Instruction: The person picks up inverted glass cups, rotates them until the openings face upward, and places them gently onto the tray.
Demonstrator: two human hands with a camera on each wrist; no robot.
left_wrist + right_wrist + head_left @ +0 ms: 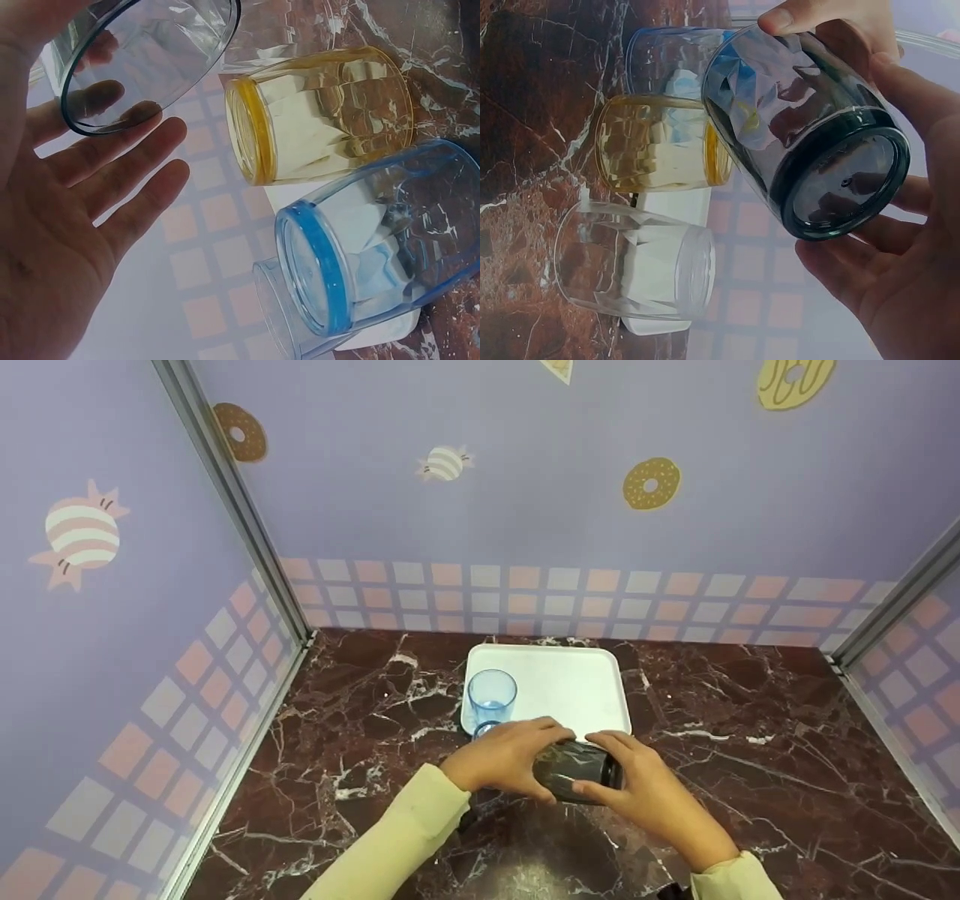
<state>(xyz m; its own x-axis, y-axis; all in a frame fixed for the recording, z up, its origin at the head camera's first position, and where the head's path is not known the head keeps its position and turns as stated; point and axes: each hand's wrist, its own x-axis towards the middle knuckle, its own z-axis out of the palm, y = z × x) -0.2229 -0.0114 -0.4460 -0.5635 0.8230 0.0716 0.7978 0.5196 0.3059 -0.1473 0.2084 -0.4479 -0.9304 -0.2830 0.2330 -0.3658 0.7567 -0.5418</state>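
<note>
A: The grip first, from the head view: both hands hold one dark glass point(577, 771) on its side above the table point(750, 780). The left hand point(502, 757) curls over its left end, the right hand point(645, 787) wraps the right end, thumb along the near side.

B: And where does the glass sit against the rest?

A: At about six o'clock from the white tray point(562, 682), just off its near edge. A blue glass point(491, 699) stands upright on the tray's near left corner, at roughly eleven o'clock from the left hand.

B: What does the left wrist view add?

A: The left hand point(67, 217) shows palm up with fingers point(127, 150) fairly straight under the dark glass point(150, 52), which sits at twelve o'clock; its open rim faces the camera. At three o'clock a yellow glass point(322, 112), at five o'clock the blue glass point(375, 240), with a clear glass point(281, 307) partly behind it.

B: And the right wrist?

A: The right hand point(900, 225) curls round the dark glass point(802, 127), fingers beneath its thick base and thumb above. At nine o'clock are the yellow glass point(660, 150) and, at eleven, the blue glass point(667, 60); at seven o'clock the clear glass point(630, 262). I cannot tell whether the yellow and clear ones stand on the tray
</note>
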